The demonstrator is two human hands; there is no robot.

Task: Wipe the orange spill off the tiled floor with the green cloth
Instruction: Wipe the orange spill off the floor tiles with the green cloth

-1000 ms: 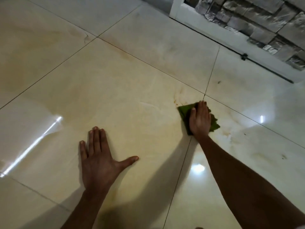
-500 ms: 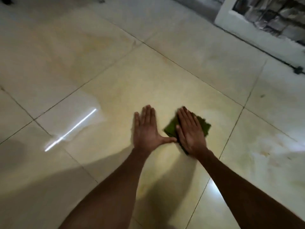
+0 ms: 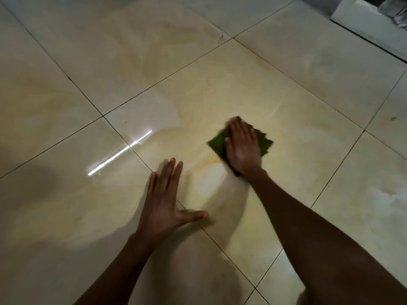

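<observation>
My right hand (image 3: pixel 242 148) lies flat on the green cloth (image 3: pixel 217 144) and presses it against the glossy tiled floor (image 3: pixel 275 89). The cloth's corners stick out left and right of the hand; its middle is hidden under the palm. A faint orange streak of the spill (image 3: pixel 214 161) curves on the tile just left of the cloth, with a pale yellowish smear below it. My left hand (image 3: pixel 165 203) rests palm down on the floor nearer to me, fingers spread, holding nothing.
A white door frame or skirting (image 3: pixel 363 25) with stone wall behind runs along the top right. Dark grout lines cross the tiles. A bright light reflection (image 3: pixel 119 154) glares on the tile to the left. Small dark specks (image 3: pixel 393 118) lie at right.
My right hand with the cloth has slid away from my left hand, forward and to the right. The left hand has stayed flat on the floor, and the view has shifted.
</observation>
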